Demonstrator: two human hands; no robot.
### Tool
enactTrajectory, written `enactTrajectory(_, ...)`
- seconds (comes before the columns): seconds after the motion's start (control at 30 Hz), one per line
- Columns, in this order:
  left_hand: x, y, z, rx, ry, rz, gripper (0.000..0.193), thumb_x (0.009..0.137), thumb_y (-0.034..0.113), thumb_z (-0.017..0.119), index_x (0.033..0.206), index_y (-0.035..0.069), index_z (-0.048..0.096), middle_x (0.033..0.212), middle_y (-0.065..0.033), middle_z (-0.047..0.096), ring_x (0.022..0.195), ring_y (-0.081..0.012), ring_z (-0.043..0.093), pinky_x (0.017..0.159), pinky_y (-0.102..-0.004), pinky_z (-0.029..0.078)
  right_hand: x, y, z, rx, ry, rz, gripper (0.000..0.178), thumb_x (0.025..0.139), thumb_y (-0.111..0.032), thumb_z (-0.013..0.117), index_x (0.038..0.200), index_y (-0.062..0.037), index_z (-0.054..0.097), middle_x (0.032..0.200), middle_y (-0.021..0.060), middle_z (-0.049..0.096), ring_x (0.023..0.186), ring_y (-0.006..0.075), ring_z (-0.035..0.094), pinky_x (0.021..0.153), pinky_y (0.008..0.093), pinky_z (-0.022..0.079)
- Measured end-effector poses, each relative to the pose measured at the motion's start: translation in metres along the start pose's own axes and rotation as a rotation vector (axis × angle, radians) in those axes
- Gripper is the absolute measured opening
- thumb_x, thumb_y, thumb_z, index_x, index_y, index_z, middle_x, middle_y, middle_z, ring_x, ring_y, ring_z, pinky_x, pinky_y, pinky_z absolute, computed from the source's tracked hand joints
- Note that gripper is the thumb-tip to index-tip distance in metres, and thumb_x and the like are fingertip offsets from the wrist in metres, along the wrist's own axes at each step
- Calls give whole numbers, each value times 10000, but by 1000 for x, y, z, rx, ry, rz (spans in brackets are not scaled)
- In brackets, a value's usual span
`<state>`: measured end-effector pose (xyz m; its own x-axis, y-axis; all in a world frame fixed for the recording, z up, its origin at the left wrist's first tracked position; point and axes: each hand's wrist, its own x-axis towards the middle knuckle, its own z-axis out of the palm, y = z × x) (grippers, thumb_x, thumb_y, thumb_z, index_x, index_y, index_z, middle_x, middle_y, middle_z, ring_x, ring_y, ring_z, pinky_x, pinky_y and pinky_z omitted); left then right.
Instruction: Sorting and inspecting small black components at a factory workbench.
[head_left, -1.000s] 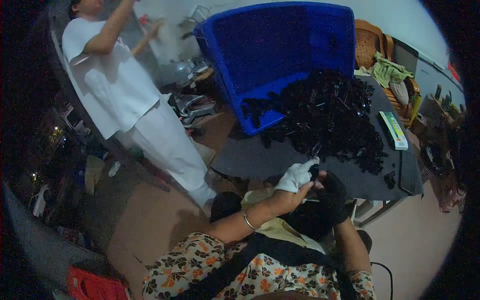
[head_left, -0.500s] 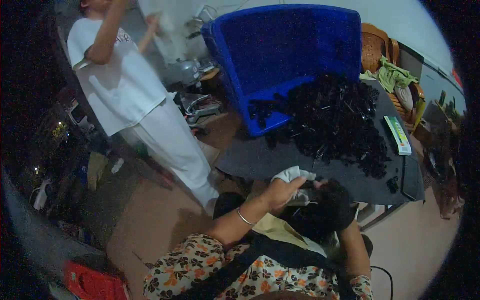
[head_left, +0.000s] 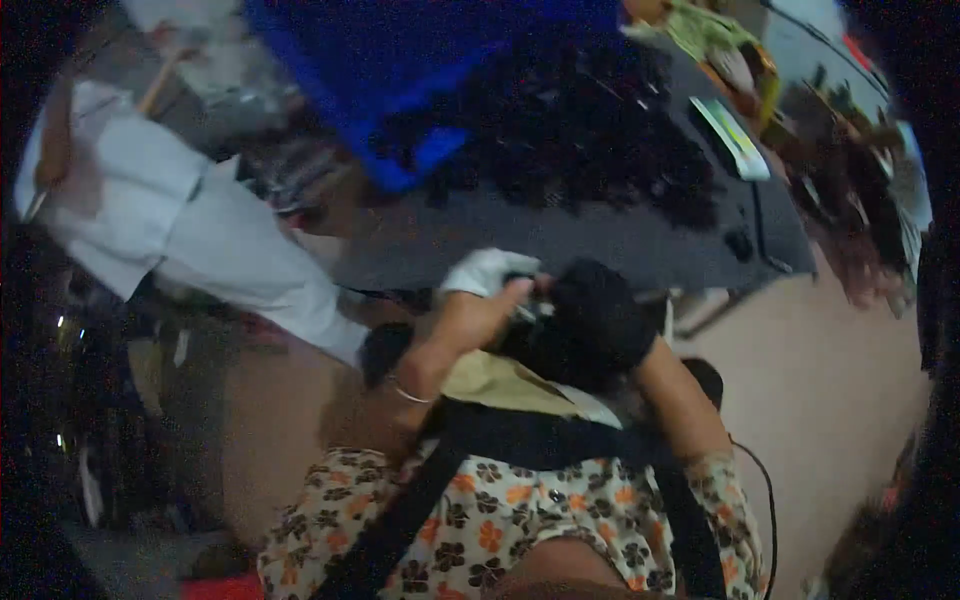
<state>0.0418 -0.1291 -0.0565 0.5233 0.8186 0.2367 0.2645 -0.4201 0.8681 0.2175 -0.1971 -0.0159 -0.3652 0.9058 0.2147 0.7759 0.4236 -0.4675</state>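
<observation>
Seemingly pinches a small dark piece [head_left: 519,276] with the white-gloved left hand [head_left: 484,300], near the worktop [head_left: 420,240]; cannot tell the black-gloved right hand's [head_left: 605,315] grip for blur. Looks partway through this piece, with plenty left in the black heap [head_left: 580,130] at the blue bin [head_left: 340,50]; cannot make out anything finished.
</observation>
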Motion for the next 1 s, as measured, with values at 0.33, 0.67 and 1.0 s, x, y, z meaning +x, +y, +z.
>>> enactTrajectory(0.33,-6,20,10,-195,9,-13,207,830,-12,527,1035,-43,533,951,-122,591,730,-157,611,577,-261,512,1,36,29,511,248,98,351,729,-254,656,977,-17,585,789,153,584,735,292,581,667,375,457)
enactTrajectory(0.67,29,35,-24,428,-245,146,443,680,155,694,1093,53,570,1056,-105,574,990,-239,528,839,-322,412,1,82,17,-42,156,-16,262,742,-236,618,914,-39,610,872,182,596,818,334,584,710,384,460)
enactTrajectory(1.0,138,13,43,1198,-56,363,166,720,219,517,789,94,602,788,-133,585,707,-299,595,610,-417,487,22,107,4,-393,617,204,176,742,-115,560,903,-85,626,874,159,585,831,324,568,702,407,463)
